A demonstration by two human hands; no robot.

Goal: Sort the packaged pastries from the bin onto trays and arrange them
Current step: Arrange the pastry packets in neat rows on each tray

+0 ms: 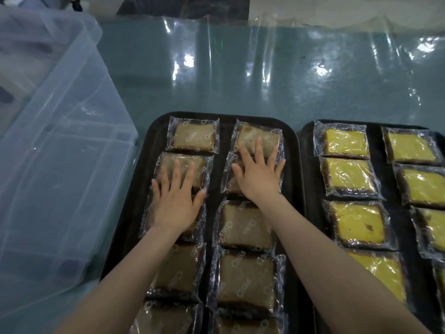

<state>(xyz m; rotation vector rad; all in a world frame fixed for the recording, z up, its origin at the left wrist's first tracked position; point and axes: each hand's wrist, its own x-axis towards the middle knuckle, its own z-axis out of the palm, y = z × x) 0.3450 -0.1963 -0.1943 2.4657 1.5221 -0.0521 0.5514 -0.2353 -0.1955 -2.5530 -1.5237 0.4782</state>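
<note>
Two black trays sit side by side on the desk (265,68), which is covered in shiny clear film. The left tray (144,165) lies at 6 o'clock in view and carries brown pastries (245,227) in clear wrappers, laid in two columns. The right tray (307,165) sits at 4 o'clock, just beside the first, and holds yellow pastries (346,143), also in two columns.

Both hands are down on the left tray. The left hand (177,201) lies flat, fingers straight and spread, pressing on the left column: the fingertips rest on the second pack from the far end (183,165) and the palm covers the pack behind it. This grip is open, curled round nothing. The right hand (258,177) does the same on the right column, fingers fanned out and straight; its fingertips reach the far pack (255,136) and the palm hides most of the second one. Again the grip is flat and open.

At 9 o'clock stands the clear plastic bin (60,141), tilted in view, just beside the left tray's edge; what it holds cannot be told through its cloudy wall. The farthest brown pack in the left column (192,137) lies untouched at 12 o'clock from the left hand.
</note>
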